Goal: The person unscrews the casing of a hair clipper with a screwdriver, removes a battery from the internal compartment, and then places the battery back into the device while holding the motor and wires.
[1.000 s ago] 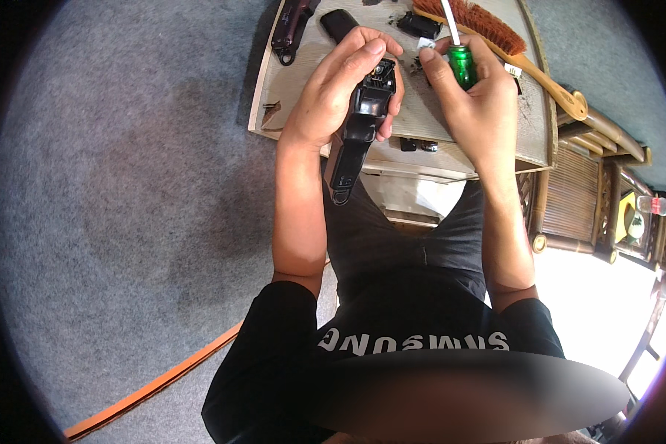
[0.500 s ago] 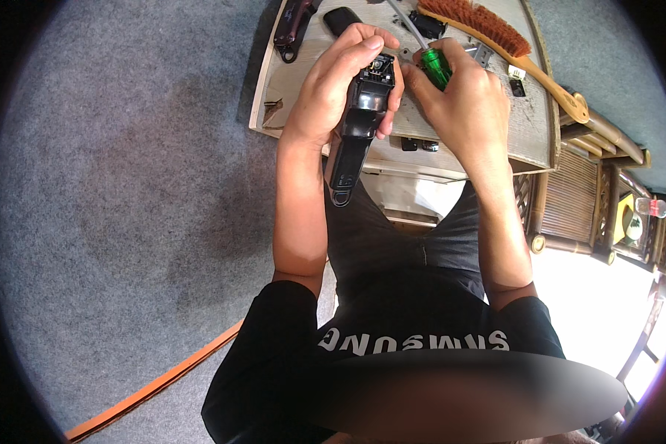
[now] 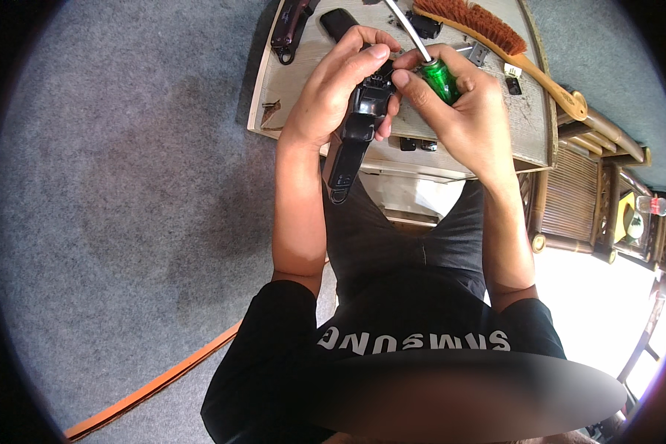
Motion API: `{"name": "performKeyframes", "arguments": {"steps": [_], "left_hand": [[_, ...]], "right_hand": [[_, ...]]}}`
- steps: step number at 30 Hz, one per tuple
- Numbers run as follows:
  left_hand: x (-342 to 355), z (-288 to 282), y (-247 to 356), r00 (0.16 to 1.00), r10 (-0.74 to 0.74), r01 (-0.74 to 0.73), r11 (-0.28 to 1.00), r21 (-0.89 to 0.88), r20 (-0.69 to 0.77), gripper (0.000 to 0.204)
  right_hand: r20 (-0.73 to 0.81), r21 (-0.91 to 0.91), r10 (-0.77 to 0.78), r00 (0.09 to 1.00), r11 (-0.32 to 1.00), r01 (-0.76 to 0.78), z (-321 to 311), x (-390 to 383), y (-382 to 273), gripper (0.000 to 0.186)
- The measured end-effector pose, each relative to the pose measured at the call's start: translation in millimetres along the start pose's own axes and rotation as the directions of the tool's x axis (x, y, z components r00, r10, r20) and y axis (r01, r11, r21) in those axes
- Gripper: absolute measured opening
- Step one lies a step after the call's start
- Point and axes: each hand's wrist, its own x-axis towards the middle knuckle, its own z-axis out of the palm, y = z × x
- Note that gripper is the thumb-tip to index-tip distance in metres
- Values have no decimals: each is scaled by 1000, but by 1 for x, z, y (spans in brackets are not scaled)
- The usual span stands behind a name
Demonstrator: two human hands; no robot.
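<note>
My left hand (image 3: 333, 85) is wrapped round a black hair clipper (image 3: 359, 126), its narrow end with a hanging loop pointing toward my lap. The clipper's far end is opened up, with inner parts showing, partly covered by my fingers. My right hand (image 3: 470, 103) grips a screwdriver by its green handle (image 3: 440, 80), the metal shaft pointing away to the far left. Meanwhile the right thumb and fingertips close in at the clipper's open end; whether they pinch a small part there cannot be made out.
On the wooden table (image 3: 303, 92) lie a dark red clipper (image 3: 292, 29), a brush (image 3: 481, 26) with reddish bristles, a metal blade piece (image 3: 479, 53) and small black parts (image 3: 418, 145). A bamboo chair (image 3: 570, 189) stands to the right. Grey carpet (image 3: 126, 185) covers the left.
My right hand has shifted left, bringing its thumb and fingertips to the clipper's open end. The screwdriver has tilted back in the palm. My left hand stays nearly still.
</note>
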Motion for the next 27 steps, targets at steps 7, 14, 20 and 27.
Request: {"name": "performKeyframes", "arguments": {"steps": [7, 14, 20, 27], "left_hand": [[0, -1, 2, 1000, 1, -1, 1000, 12, 18, 34], [-2, 2, 3, 1000, 12, -12, 999, 34, -7, 35], [-1, 3, 2, 999, 13, -13, 1000, 27, -35, 36], [1, 4, 1, 999, 52, -51, 996, 67, -7, 38]], "right_hand": [[36, -36, 21, 999, 999, -20, -3, -1, -6, 21], [44, -46, -15, 999, 999, 17, -1, -1, 1, 25], [55, -142, 14, 998, 990, -6, -5, -1, -9, 24], [-196, -73, 13, 981, 997, -28, -4, 0, 2, 25]]}}
